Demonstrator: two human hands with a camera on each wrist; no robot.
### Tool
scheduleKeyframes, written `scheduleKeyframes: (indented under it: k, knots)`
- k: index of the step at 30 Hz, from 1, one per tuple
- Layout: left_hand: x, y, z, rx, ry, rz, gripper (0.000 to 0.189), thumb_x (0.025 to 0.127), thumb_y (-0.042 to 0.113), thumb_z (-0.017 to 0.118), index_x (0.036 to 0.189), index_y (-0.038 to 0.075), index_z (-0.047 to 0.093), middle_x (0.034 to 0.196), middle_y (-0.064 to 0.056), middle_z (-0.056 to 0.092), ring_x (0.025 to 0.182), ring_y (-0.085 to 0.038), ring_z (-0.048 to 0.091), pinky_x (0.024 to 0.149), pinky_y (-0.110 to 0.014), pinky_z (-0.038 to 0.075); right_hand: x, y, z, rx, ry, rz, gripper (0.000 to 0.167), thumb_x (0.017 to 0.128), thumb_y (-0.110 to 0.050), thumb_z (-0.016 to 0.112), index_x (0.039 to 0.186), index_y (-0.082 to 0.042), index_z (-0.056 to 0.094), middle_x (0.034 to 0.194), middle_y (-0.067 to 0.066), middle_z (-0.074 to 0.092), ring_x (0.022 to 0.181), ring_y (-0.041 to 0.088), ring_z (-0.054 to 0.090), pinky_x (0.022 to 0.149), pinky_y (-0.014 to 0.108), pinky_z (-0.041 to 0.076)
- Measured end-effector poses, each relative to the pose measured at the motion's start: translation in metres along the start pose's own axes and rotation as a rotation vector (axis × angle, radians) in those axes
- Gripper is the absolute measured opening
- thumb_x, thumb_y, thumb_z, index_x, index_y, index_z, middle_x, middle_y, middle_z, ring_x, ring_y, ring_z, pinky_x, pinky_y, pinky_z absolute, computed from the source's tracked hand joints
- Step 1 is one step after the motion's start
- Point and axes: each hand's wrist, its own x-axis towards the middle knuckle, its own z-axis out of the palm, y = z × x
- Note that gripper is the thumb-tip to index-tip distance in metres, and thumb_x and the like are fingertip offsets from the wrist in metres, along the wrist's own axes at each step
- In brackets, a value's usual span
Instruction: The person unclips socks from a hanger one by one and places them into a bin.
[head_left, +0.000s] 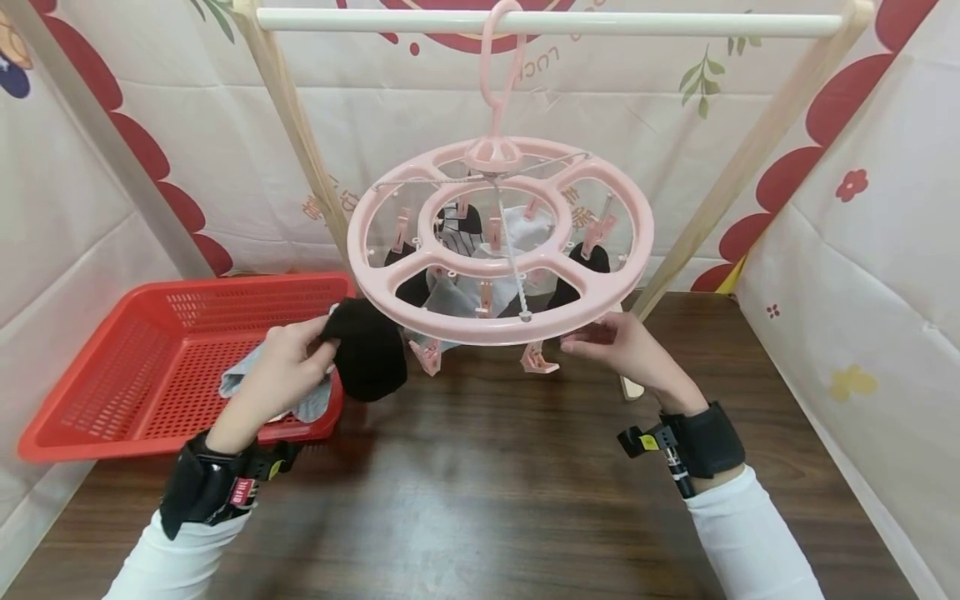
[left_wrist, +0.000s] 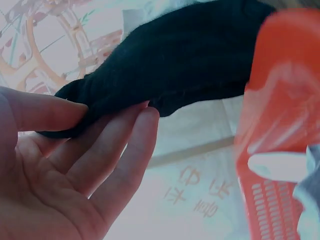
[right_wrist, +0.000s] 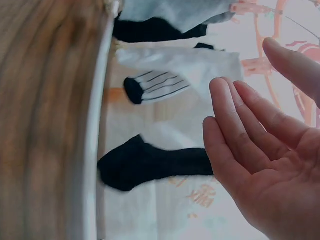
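My left hand (head_left: 288, 362) pinches a black sock (head_left: 367, 350) by one end between thumb and fingertips; the rest droops to the right, beside the basket's right edge. A round pink clip hanger (head_left: 480, 332) hangs before me, with several socks on its clips. My right hand (head_left: 630, 354) is just under the hanger's right rim, its fingers loosely extended and holding nothing. Two pink clips (head_left: 536, 358) hang bare at the near rim. In the right wrist view a hanging black sock (right_wrist: 140, 165) and a striped sock (right_wrist: 160, 85) show beyond the fingers.
A red basket (head_left: 112, 450) stands on the left, with grey-blue cloth (head_left: 315, 404) inside, partly behind my left hand. The hanger's hook sits on a white rail (head_left: 375, 20) between wooden posts (head_left: 750, 175). Below is a dark wooden table (head_left: 450, 500), with printed cloth behind and at the sides.
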Motion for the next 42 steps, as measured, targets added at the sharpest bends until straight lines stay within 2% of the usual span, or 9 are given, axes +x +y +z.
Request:
scheduleKeyframes:
  k: [5,9,13,19,24,28,33,39,42]
  knots:
    - [-0.002,-0.007,-0.013,0.014,0.048,0.002,0.012,0.088,-0.004,0.057,0.092,0.001,0.067,0.058,0.003,0.048,0.049,-0.01,0.036,0.046,-0.027,0.029,-0.009,0.012,0.003,0.067,-0.063,0.07,0.031,0.087,-0.004,0.07,0.116,0.007,0.063,0.105,0.017,0.068,0.095,0.018,0.067,0.08,0.026,0.052]
    - [-0.004,-0.01,-0.025,0.021,0.05,-0.026,0.012,0.089,-0.002,0.057,0.096,0.0,0.067,0.059,0.001,0.048,0.045,-0.01,0.034,0.043,-0.027,0.029,-0.015,0.02,0.003,0.087,-0.083,0.083,0.033,0.088,-0.003,0.069,0.118,0.008,0.06,0.109,0.019,0.066,0.097,0.021,0.066,0.081,0.027,0.052]
    - [-0.005,-0.013,-0.037,0.021,0.06,-0.066,0.014,0.091,0.0,0.056,0.1,-0.002,0.066,0.065,-0.006,0.056,0.043,-0.013,0.036,0.043,-0.028,0.032,-0.022,0.028,0.003,0.074,-0.08,0.135,0.036,0.088,-0.008,0.07,0.12,0.006,0.06,0.111,0.018,0.065,0.098,0.02,0.066,0.081,0.027,0.052]
    - [-0.008,-0.019,-0.053,0.054,0.086,-0.107,0.019,0.092,0.002,0.055,0.108,-0.003,0.064,0.087,-0.021,0.068,0.064,-0.026,0.057,0.055,-0.025,0.041,-0.034,0.037,0.005,0.04,-0.088,0.189,0.036,0.087,-0.011,0.072,0.119,0.003,0.061,0.109,0.017,0.065,0.097,0.02,0.065,0.079,0.027,0.052]
    - [-0.011,-0.028,-0.065,0.085,0.103,-0.13,0.018,0.093,0.004,0.054,0.108,-0.002,0.063,0.086,-0.021,0.068,0.065,-0.023,0.056,0.056,-0.022,0.04,-0.04,0.04,0.007,0.025,-0.094,0.205,0.038,0.087,-0.011,0.072,0.119,0.005,0.06,0.109,0.015,0.065,0.099,0.022,0.064,0.08,0.026,0.051]
    - [-0.011,-0.037,-0.074,0.107,0.093,-0.168,0.018,0.094,0.006,0.053,0.108,-0.001,0.062,0.087,-0.022,0.067,0.066,-0.025,0.055,0.055,-0.024,0.041,-0.044,0.041,0.006,0.014,-0.101,0.224,0.039,0.088,-0.012,0.072,0.12,0.007,0.06,0.113,0.02,0.063,0.099,0.024,0.064,0.08,0.027,0.051]
    - [-0.009,-0.045,-0.08,0.133,0.068,-0.212,0.022,0.095,0.007,0.051,0.112,-0.004,0.06,0.092,-0.028,0.065,0.069,-0.031,0.057,0.055,-0.028,0.043,-0.051,0.044,0.004,-0.01,-0.114,0.254,0.042,0.088,-0.015,0.072,0.122,0.007,0.058,0.117,0.024,0.061,0.101,0.026,0.063,0.08,0.027,0.051]
    - [-0.006,-0.053,-0.079,0.169,0.047,-0.204,0.023,0.095,0.004,0.05,0.114,-0.005,0.059,0.094,-0.03,0.064,0.071,-0.033,0.055,0.058,-0.038,0.043,-0.057,0.045,0.004,0.01,-0.134,0.273,0.044,0.089,-0.015,0.071,0.123,0.009,0.056,0.118,0.025,0.06,0.103,0.03,0.063,0.079,0.028,0.052]
    - [-0.005,-0.057,-0.078,0.18,0.038,-0.194,0.023,0.094,0.003,0.051,0.114,-0.006,0.059,0.091,-0.029,0.063,0.068,-0.032,0.053,0.057,-0.039,0.042,-0.059,0.046,0.003,0.021,-0.136,0.282,0.045,0.088,-0.015,0.071,0.123,0.009,0.056,0.118,0.026,0.06,0.104,0.03,0.062,0.079,0.028,0.052]
